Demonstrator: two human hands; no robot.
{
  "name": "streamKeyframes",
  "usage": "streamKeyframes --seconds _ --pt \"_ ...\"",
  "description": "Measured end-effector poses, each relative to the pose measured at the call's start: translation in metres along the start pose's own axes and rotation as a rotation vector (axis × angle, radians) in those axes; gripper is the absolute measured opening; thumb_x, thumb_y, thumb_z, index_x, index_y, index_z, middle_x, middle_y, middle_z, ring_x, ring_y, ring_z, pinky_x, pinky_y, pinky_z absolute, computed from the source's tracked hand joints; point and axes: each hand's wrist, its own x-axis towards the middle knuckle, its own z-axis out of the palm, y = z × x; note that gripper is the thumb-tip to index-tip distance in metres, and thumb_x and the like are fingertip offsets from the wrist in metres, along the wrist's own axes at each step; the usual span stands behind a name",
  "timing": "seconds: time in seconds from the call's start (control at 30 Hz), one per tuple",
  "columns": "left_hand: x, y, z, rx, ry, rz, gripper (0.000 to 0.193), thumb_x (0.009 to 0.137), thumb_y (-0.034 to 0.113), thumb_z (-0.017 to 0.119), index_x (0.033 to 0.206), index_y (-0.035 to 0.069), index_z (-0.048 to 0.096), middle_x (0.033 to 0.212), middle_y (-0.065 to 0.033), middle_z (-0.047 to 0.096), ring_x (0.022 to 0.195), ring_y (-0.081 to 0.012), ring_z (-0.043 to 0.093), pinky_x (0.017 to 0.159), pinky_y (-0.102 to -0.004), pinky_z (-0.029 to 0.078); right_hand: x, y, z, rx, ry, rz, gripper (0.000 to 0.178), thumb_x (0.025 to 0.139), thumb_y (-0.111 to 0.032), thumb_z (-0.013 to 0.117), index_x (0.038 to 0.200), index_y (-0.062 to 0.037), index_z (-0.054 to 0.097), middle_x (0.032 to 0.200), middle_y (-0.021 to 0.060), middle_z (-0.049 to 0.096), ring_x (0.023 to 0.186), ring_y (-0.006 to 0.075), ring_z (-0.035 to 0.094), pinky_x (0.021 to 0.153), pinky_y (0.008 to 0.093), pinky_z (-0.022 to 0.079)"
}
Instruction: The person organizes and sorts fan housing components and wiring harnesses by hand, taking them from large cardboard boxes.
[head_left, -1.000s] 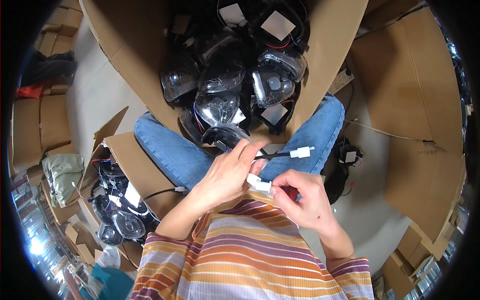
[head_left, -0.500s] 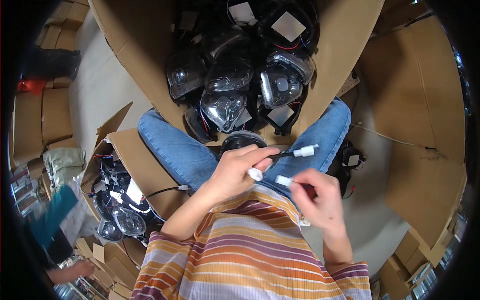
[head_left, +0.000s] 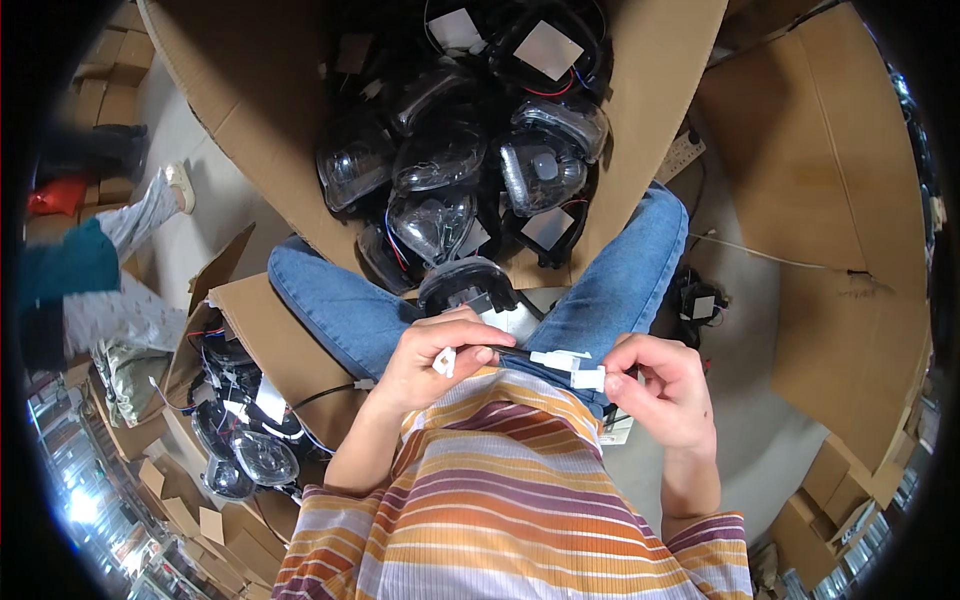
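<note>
My left hand (head_left: 425, 365) is closed around a black cable (head_left: 510, 351) that ends in a white plug connector (head_left: 552, 358). A second small white connector (head_left: 444, 362) pokes out between its fingers. My right hand (head_left: 665, 390) pinches a small white connector piece (head_left: 588, 379) between thumb and fingertips. That piece meets or overlaps the end of the cable's connector; whether they are joined I cannot tell. Just beyond my left hand, between my knees, sits a black lamp housing (head_left: 465, 280), partly hidden by the hand.
A big cardboard box (head_left: 665, 85) ahead holds several clear-fronted black lamps (head_left: 435, 220). At left, a smaller box (head_left: 285, 335) holds more lamps and wires. A power strip (head_left: 682, 155) lies right of the big box. Another person's leg (head_left: 145, 215) shows at far left.
Both hands have drawn nearer my body, and the right hand's piece has met the cable's connector. The black lamp housing shows more fully. The person at left has shifted upward in view.
</note>
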Motion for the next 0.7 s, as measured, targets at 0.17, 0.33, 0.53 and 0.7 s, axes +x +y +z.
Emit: streamKeyframes --seconds 0.17,0.33,0.53,0.7 --pt "-0.003 -0.002 0.003 -0.025 0.083 0.009 0.021 0.072 -0.003 0.059 0.092 0.002 0.063 0.078 -0.006 0.059 0.069 -0.0133 0.05 0.063 -0.0243 0.039 -0.001 0.0 0.005 0.195 0.01 0.159 0.004 0.076 -0.002 0.057 0.076 0.0014 0.055 0.066 0.0 0.054 0.06 0.0033 0.046 0.052 0.0187 0.037" --pt "-0.007 -0.003 0.007 0.05 0.183 0.095 0.022 0.069 -0.005 0.06 0.09 0.003 0.064 0.078 -0.0054 0.058 0.071 -0.0142 0.05 0.064 -0.025 0.039 -0.002 0.005 0.012 0.23 0.001 0.19 0.005 0.077 -0.003 0.055 0.076 0.0016 0.055 0.064 -0.0015 0.053 0.059 0.0022 0.046 0.051 0.0179 0.036" --pt "-0.015 -0.003 0.008 0.406 0.18 0.248 0.03 0.061 -0.001 0.063 0.088 0.011 0.066 0.074 -0.0001 0.054 0.068 -0.0156 0.048 0.064 -0.0277 0.033 -0.008 0.011 0.012 -0.102 0.077 0.181 0.006 0.075 -0.005 0.056 0.073 0.0006 0.054 0.06 0.0008 0.054 0.052 0.0029 0.047 0.046 0.0182 0.037" --pt "-0.016 0.002 0.003 0.47 0.228 0.293 0.031 0.06 0.0 0.064 0.088 0.012 0.066 0.073 0.0007 0.053 0.066 -0.0153 0.047 0.062 -0.0276 0.033 0.003 0.013 0.016 -0.136 0.037 0.095 0.005 0.074 -0.003 0.056 0.071 0.0002 0.054 0.062 0.0013 0.055 0.051 0.004 0.047 0.045 0.0176 0.036"
